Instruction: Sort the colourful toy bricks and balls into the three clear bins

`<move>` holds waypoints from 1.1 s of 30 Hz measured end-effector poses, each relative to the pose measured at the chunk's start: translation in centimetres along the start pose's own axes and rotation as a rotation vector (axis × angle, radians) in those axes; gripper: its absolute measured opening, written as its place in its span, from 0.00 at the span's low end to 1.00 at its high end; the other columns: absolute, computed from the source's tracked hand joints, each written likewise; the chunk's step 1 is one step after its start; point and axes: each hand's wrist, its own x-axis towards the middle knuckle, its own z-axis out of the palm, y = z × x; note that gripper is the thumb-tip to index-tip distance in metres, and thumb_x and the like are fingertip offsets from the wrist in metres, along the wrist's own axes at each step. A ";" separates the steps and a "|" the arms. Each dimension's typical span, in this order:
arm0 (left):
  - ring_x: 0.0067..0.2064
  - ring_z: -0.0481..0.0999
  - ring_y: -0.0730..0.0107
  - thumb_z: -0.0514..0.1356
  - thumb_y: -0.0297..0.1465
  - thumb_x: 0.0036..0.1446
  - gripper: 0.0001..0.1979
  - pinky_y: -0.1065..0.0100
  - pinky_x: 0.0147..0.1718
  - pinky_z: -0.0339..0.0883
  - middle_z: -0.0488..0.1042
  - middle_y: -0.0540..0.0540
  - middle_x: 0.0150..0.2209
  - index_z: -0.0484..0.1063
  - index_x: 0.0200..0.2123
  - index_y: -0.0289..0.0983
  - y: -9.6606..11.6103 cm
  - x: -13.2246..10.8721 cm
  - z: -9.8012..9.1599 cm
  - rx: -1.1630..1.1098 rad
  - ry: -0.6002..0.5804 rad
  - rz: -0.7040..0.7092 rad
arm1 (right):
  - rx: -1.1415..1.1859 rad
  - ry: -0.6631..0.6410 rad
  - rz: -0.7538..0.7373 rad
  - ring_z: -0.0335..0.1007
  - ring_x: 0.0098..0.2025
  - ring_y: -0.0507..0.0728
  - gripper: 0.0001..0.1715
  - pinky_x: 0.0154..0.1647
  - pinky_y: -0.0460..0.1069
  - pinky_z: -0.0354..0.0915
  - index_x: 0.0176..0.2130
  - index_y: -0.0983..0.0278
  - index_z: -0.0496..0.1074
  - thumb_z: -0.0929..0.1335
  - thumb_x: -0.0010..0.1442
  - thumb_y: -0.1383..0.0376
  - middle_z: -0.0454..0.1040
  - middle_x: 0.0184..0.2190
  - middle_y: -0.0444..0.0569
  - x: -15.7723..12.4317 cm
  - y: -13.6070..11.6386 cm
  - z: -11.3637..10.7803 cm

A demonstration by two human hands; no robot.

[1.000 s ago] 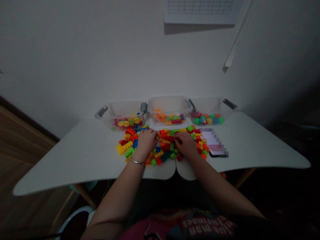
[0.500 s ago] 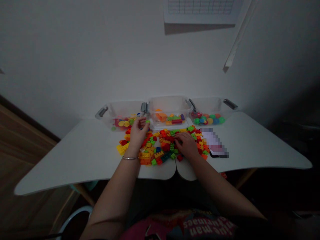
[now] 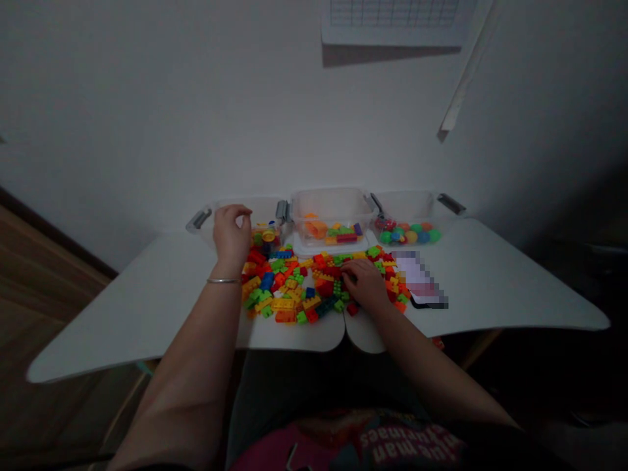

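My left hand (image 3: pixel 231 237) is over the near left part of the left clear bin (image 3: pixel 230 208). Its fingers are bent in toward the thumb; anything between them is too small or hidden to make out. Inside that bin lie yellow, red and blue pieces (image 3: pixel 267 234). My right hand (image 3: pixel 364 282) rests on the right side of a spread of toy building bricks (image 3: pixel 284 304), fingers curled down beside red bricks (image 3: pixel 326 288) and a green brick (image 3: pixel 337 288). What its fingertips touch is hidden under the hand.
The middle clear bin (image 3: pixel 333 204) holds orange, green, purple and red pieces. Coloured balls (image 3: pixel 415 235) fill the bottom of the right bin (image 3: pixel 407 204). A phone (image 3: pixel 420 281) with a blurred screen lies right of the bricks on the white table (image 3: pixel 510 288).
My left hand has moved left and up from the bricks' back edge to the left bin; the green piece at its fingertips no longer shows. My right hand has stayed in place.
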 end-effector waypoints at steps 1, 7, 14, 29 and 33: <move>0.50 0.74 0.57 0.56 0.25 0.54 0.06 0.47 0.63 0.57 0.77 0.44 0.41 0.73 0.33 0.39 -0.3 0.0 -0.2 0.066 -0.036 0.039 | -0.001 0.000 0.002 0.73 0.47 0.62 0.07 0.53 0.59 0.67 0.37 0.61 0.76 0.68 0.60 0.71 0.80 0.41 0.52 0.0 0.0 0.0; 0.51 0.74 0.52 0.53 0.29 0.59 0.11 0.40 0.67 0.43 0.78 0.39 0.44 0.76 0.36 0.39 -2.0 -0.9 -0.6 0.307 -0.185 0.102 | -0.010 -0.008 0.009 0.73 0.47 0.62 0.08 0.53 0.58 0.67 0.38 0.61 0.76 0.67 0.60 0.70 0.80 0.41 0.52 0.0 0.0 0.0; 0.51 0.73 0.47 0.48 0.36 0.63 0.18 0.37 0.64 0.47 0.78 0.36 0.40 0.77 0.37 0.36 -3.1 -2.6 0.3 0.393 -0.197 0.118 | 0.001 -0.009 0.006 0.74 0.47 0.62 0.09 0.53 0.58 0.67 0.38 0.61 0.77 0.66 0.60 0.71 0.80 0.41 0.52 0.0 -0.4 0.0; 0.67 0.59 0.44 0.57 0.37 0.58 0.22 0.38 0.66 0.43 0.71 0.38 0.61 0.73 0.56 0.41 -3.4 -2.7 -1.0 0.228 -0.214 0.069 | 0.001 -0.011 0.004 0.74 0.47 0.62 0.10 0.54 0.60 0.67 0.39 0.61 0.77 0.65 0.61 0.70 0.80 0.41 0.52 0.0 -0.4 0.3; 0.59 0.68 0.49 0.58 0.35 0.58 0.18 0.45 0.62 0.55 0.75 0.39 0.55 0.77 0.50 0.41 -1.6 -4.0 -2.1 0.215 -0.218 0.114 | -0.002 -0.005 0.000 0.74 0.47 0.63 0.10 0.53 0.59 0.67 0.38 0.61 0.77 0.65 0.61 0.69 0.80 0.41 0.52 -0.1 -0.4 0.5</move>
